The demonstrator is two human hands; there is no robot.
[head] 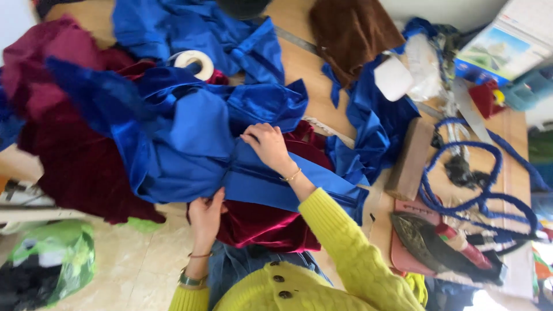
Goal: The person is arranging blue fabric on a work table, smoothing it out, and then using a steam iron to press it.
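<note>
On the bench, the right hand (266,144) presses flat on glossy blue satin cloth (190,138) while the left hand (206,214) pinches its lower edge over plush crimson velvet (259,224).

Bright, even daylight, soft shadows. Blown-out glare at upper left corner and lower right edge. Slight motion blur throughout; wide-angle bending at frame edges.
</note>
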